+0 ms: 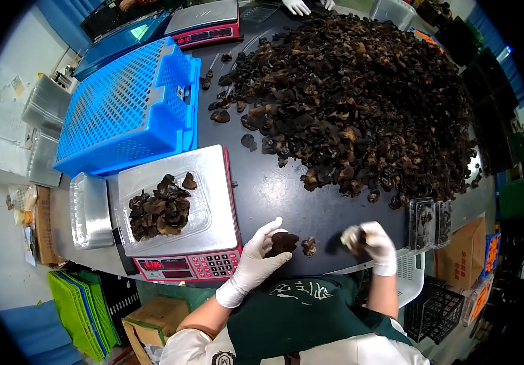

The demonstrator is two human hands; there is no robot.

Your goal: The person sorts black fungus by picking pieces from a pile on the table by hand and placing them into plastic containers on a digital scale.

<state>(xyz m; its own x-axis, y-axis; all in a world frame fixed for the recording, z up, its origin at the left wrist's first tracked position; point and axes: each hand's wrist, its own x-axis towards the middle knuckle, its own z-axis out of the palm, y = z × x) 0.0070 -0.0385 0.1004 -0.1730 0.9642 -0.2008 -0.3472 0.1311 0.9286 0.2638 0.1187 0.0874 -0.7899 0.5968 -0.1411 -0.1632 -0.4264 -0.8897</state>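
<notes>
My left hand (259,258), in a white glove, is closed around a dark wood ear mushroom (284,243) near the table's front edge. A small brownish piece of mushroom (309,246) lies on the table just right of it. My right hand (376,246), also gloved, is smeared by motion at the fingers; something pale and dark shows at its fingertips, too blurred to name. Left of my left hand stands a scale (220,182) with a red display. On it rests a clear plastic tray (201,210) holding a cluster of wood ears (160,210).
A large heap of wood ears (365,103) covers the table's far right. Blue crates (116,103) and stacked clear trays (90,210) stand left. A second scale (204,21) is behind. Another person's gloved hand (297,7) shows at the far edge. Clear containers (422,225) sit right.
</notes>
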